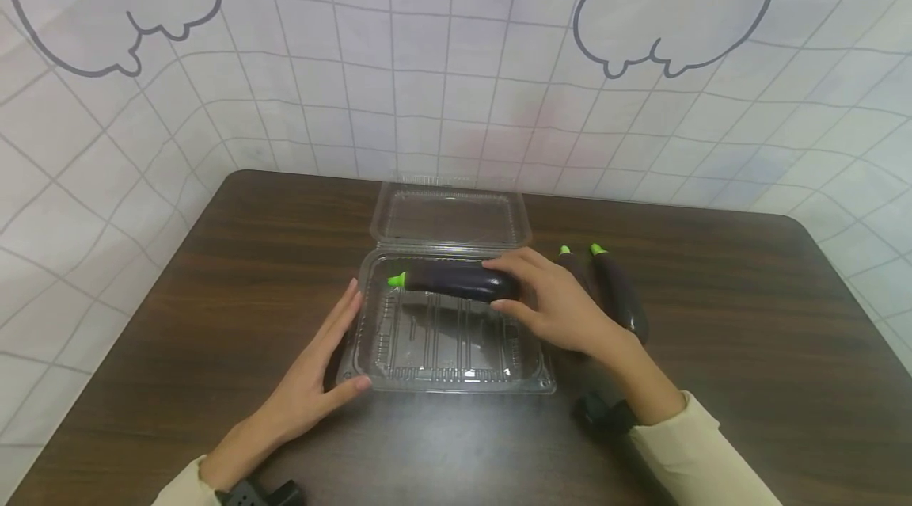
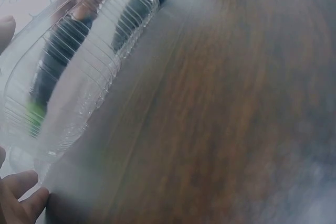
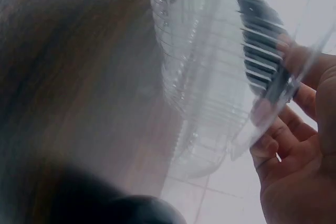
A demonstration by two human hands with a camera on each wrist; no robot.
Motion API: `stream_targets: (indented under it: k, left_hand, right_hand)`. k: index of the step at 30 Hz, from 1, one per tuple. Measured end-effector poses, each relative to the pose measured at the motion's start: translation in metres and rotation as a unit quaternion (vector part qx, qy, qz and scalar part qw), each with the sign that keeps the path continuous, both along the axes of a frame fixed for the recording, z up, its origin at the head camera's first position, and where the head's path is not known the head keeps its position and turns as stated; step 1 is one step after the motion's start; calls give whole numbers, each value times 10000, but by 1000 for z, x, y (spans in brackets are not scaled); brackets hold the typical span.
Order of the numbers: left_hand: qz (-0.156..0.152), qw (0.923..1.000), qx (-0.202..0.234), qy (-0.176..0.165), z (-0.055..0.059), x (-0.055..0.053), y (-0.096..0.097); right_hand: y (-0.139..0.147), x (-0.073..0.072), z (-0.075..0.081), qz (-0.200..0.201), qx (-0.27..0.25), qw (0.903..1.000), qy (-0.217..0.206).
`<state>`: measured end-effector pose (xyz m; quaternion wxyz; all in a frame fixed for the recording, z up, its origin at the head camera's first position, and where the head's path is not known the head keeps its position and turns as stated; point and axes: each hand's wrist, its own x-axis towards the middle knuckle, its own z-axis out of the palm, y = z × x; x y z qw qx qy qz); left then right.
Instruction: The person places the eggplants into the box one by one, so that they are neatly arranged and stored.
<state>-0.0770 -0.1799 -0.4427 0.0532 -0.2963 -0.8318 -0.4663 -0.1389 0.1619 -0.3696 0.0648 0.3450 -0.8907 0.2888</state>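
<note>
The clamshell box (image 1: 449, 389) sits on the table (image 1: 741, 332), its lid (image 1: 452, 217) at the back — one eggplant (image 1: 456, 283) is over the box, two more eggplants (image 1: 618, 296) lie to its right.

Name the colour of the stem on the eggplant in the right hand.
Bright green; the stem of that eggplant shows best in the head view.

A hand could pass over the near tabletop (image 1: 442, 450) and the near half of the clear tray (image 1: 442, 388). The right hand (image 1: 552, 300) with its eggplant (image 1: 456, 283) blocks the far half, the left hand (image 1: 306, 387) the left edge, two other eggplants (image 1: 618, 292) the right side.
</note>
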Motion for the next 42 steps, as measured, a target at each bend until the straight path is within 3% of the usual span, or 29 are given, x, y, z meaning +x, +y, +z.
stream_targets:
  k: [19,28,42]
  left_hand:
    - [15,10000,-18,-4,-2,0,0]
    - [5,10000,30,-36,0,0,2]
    - [92,9999,-42,-18,2,1,3]
  right_hand:
    - [-11,-1,-4,-181,979,9945,323]
    - [-12,-3,-3,-437,1035,9935,172]
    - [-16,-6,-2,-504,1302,9888,520]
